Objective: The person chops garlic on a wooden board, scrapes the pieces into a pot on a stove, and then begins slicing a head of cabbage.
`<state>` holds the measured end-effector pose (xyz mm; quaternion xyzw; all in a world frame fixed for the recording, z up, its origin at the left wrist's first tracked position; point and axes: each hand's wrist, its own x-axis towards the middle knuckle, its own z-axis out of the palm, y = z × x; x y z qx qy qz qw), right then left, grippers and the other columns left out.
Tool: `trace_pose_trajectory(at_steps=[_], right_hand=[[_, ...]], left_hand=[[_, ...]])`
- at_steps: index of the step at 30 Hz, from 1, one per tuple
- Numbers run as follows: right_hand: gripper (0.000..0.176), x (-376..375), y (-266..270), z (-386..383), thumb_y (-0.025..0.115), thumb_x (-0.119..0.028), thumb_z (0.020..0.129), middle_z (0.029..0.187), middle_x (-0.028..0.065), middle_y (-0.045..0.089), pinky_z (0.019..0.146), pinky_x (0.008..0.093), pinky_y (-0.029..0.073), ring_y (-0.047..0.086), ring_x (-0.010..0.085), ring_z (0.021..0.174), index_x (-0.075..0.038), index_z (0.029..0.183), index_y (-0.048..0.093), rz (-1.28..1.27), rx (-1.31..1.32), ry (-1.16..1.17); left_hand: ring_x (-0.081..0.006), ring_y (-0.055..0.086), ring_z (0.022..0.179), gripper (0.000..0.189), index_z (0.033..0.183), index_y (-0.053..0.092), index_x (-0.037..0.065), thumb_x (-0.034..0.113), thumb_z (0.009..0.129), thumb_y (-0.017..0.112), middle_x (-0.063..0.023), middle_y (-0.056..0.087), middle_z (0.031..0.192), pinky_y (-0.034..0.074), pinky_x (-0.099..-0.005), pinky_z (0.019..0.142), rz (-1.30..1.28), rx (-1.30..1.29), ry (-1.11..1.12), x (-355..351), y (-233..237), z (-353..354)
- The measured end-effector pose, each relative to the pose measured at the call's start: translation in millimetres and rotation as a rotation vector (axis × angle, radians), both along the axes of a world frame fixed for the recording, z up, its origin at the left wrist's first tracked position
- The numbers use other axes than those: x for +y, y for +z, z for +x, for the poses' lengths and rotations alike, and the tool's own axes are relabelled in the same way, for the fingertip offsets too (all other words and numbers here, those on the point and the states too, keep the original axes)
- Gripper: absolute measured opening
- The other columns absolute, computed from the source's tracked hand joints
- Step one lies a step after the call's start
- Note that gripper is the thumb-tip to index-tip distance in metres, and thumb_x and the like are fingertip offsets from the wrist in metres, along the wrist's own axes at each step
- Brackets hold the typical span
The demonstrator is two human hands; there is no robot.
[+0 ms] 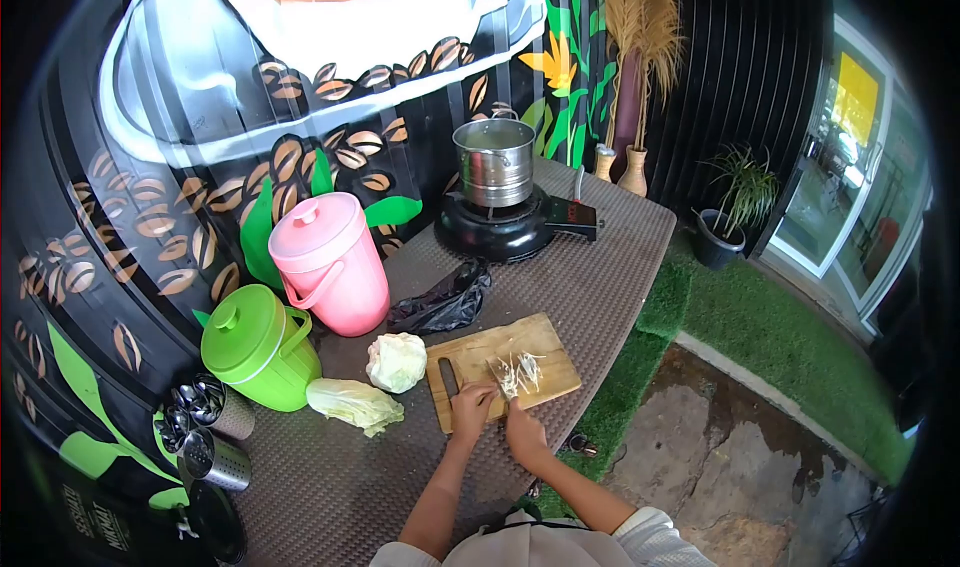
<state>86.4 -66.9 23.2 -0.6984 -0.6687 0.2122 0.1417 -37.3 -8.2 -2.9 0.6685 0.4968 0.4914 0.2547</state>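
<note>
A wooden cutting board lies on the brown textured table, with thin whitish shreds spread on its right half. My left hand is over the board's lower left part, its fingers closed; what they hold is too small to make out. My right hand is at the board's lower edge, closed beside the shreds, and its grip is also unclear. A cauliflower-like pale head and a leafy cabbage lie left of the board.
A metal pot stands on a black portable stove at the back. A black plastic bag lies behind the board. Pink and green lidded containers stand left, near metal cutlery holders.
</note>
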Motion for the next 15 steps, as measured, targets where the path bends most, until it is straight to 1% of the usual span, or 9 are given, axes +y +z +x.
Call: trace_pose_trajectory(at_steps=[2,3,4,5,7,8,10,13,15], right_hand=[[0.019,5.3,-4.8,-1.3,0.045,-0.005,0.088,0.079,0.0246,0.065,0.063,0.0472,0.055,0.066,0.0411,0.075,0.001,0.106,0.039,0.029,-0.009,0.012],[0.018,8.9,-6.4,-0.8,0.044,-0.004,0.088,0.078,0.0244,0.066,0.062,0.046,0.055,0.067,0.0407,0.074,0.001,0.105,0.039,0.069,-0.02,0.017],[0.02,14.7,-4.5,1.2,0.045,-0.007,0.088,0.08,0.0259,0.065,0.064,0.0482,0.054,0.066,0.0417,0.077,0.001,0.106,0.039,0.056,0.014,0.025],[0.02,17.7,-2.5,3.1,0.045,-0.007,0.088,0.08,0.0259,0.065,0.064,0.0482,0.054,0.066,0.0417,0.077,0.001,0.106,0.039,0.06,0.015,0.023],[0.022,28.5,5.5,6.4,0.047,-0.011,0.089,0.082,0.0275,0.064,0.066,0.0505,0.053,0.065,0.043,0.079,0.002,0.106,0.039,0.009,0.016,0.058],[0.022,31.7,9.6,8.8,0.047,-0.011,0.089,0.082,0.0275,0.064,0.066,0.0505,0.053,0.065,0.043,0.079,0.002,0.106,0.039,0.02,0.016,0.063],[0.024,25.8,17.1,11.9,0.048,-0.013,0.089,0.083,0.0288,0.064,0.068,0.052,0.052,0.065,0.0442,0.081,0.003,0.105,0.04,-0.033,0.075,0.063],[0.023,11.5,3.3,7.7,0.046,-0.012,0.09,0.084,0.0292,0.064,0.068,0.0511,0.053,0.065,0.0442,0.081,0.002,0.106,0.04,0.037,0.078,0.026],[0.022,9.4,-1.6,2.9,0.045,-0.012,0.09,0.085,0.0292,0.064,0.069,0.0511,0.053,0.065,0.0444,0.082,0.002,0.106,0.04,0.014,0.072,-0.001]], left_hand=[[-0.0266,0.065,0.09,0.01,0.085,0.072,0.001,0.002,0.076,0.07,-0.0128,0.07,0.089,0.04,-0.0388,0.101,-0.016,-0.005,-0.007,-3.1,-0.9,0.3],[-0.0267,0.064,0.091,0.01,0.085,0.072,0.001,0.003,0.075,0.071,-0.0129,0.07,0.089,0.043,-0.0378,0.096,0.0,0.009,-0.007,-4.6,-0.5,0.3],[-0.0269,0.063,0.091,0.011,0.086,0.072,0.002,0.003,0.075,0.071,-0.0129,0.07,0.089,0.046,-0.0367,0.09,0.026,0.02,-0.008,-1.9,-0.2,1.3],[-0.0269,0.063,0.091,0.011,0.086,0.072,0.002,0.003,0.075,0.071,-0.0129,0.07,0.089,0.046,-0.0367,0.09,0.03,0.022,-0.011,-2.6,-1.6,1.8],[-0.0264,0.062,0.092,0.013,0.086,0.073,0.003,0.004,0.074,0.073,-0.0121,0.069,0.089,0.048,-0.0359,0.083,0.09,0.071,0.026,-1.0,-4.1,1.3],[-0.0264,0.062,0.092,0.013,0.086,0.073,0.003,0.004,0.074,0.073,-0.0121,0.069,0.089,0.048,-0.0359,0.083,0.101,0.072,0.031,1.2,-4.9,1.2],[-0.0261,0.063,0.09,0.013,0.086,0.074,0.005,0.006,0.073,0.074,-0.0113,0.069,0.088,0.049,-0.035,0.082,-0.042,0.022,0.057,-6.1,5.1,2.3],[-0.0251,0.063,0.089,0.014,0.085,0.075,0.005,0.008,0.072,0.075,-0.0113,0.069,0.087,0.049,-0.0343,0.08,0.026,0.055,0.032,-1.7,4.6,-0.7],[-0.0252,0.064,0.088,0.012,0.083,0.074,0.004,0.007,0.072,0.075,-0.0115,0.069,0.086,0.05,-0.0339,0.079,0.044,0.046,0.033,-0.6,3.1,-0.3]])
